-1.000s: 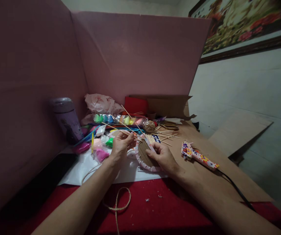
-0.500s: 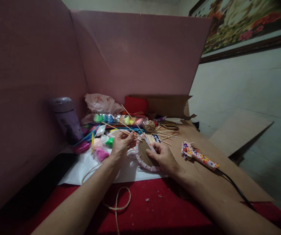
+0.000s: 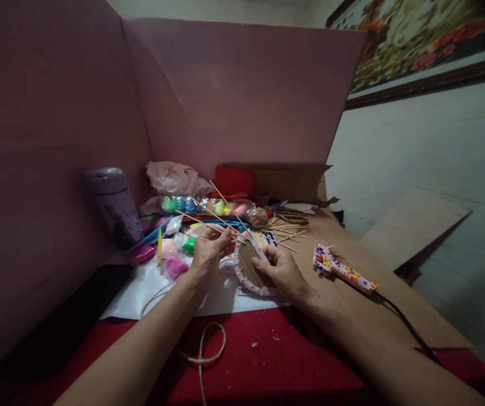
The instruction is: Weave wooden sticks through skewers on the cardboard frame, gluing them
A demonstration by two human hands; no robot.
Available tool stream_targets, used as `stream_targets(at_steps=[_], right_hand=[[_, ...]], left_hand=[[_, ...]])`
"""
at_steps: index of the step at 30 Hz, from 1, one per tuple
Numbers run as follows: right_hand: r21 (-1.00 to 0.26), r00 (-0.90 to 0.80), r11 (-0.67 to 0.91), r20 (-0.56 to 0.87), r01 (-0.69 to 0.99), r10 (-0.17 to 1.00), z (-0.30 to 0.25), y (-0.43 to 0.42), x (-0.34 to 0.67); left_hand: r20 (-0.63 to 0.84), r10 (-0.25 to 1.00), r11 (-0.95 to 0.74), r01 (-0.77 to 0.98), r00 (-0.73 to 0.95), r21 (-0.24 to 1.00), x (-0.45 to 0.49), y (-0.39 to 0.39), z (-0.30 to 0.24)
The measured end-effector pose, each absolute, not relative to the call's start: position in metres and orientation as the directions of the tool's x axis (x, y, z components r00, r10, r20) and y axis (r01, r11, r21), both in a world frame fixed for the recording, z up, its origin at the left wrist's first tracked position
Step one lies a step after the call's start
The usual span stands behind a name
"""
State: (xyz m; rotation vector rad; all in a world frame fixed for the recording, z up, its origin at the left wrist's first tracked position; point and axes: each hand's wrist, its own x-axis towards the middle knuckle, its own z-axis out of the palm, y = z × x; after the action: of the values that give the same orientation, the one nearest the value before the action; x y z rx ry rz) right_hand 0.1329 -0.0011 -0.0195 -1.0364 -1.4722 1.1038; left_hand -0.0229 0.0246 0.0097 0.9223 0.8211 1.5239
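Observation:
My right hand (image 3: 282,270) grips a round cardboard disc (image 3: 248,268) edged with pink ribbon, tilted up on a white sheet (image 3: 153,287). Thin wooden skewers (image 3: 219,217) stick out of the disc's top edge toward the left and back. My left hand (image 3: 208,251) pinches one of these skewers just left of the disc, fingers closed. A jute twine strand (image 3: 202,349) runs from under my left forearm and loops on the red cloth.
A flower-patterned glue gun (image 3: 344,269) with a black cord lies right of the disc. Behind are loose skewers (image 3: 287,231), a twine ball (image 3: 258,217), coloured clay packets (image 3: 200,206), a purple tumbler (image 3: 115,206) and an open cardboard box (image 3: 289,183). Pink boards wall in the left and back.

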Motion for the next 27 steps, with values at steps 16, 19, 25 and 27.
stream_targets(at_steps=[16, 19, 25, 27], right_hand=[[-0.970, -0.148, 0.231, 0.219, 0.074, 0.965, -0.0208, -0.0001, 0.1334], [-0.968, -0.142, 0.233, 0.219, 0.089, 0.965, -0.0205, -0.0002, 0.1331], [-0.972, -0.145, 0.220, 0.207, 0.082, 0.967, -0.0207, -0.0005, 0.1328], [-0.970, -0.145, 0.228, 0.214, 0.086, 0.966, -0.0211, -0.0002, 0.1330]], left_hand=[[0.118, 0.990, -0.138, -0.445, -0.073, 0.885, -0.0230, 0.0249, 0.0092], [0.118, 0.991, -0.137, -0.442, -0.070, 0.887, -0.0231, 0.0251, 0.0090], [0.119, 0.990, -0.141, -0.440, -0.077, 0.887, -0.0230, 0.0256, 0.0084], [0.120, 0.990, -0.141, -0.440, -0.075, 0.887, -0.0231, 0.0257, 0.0081]])
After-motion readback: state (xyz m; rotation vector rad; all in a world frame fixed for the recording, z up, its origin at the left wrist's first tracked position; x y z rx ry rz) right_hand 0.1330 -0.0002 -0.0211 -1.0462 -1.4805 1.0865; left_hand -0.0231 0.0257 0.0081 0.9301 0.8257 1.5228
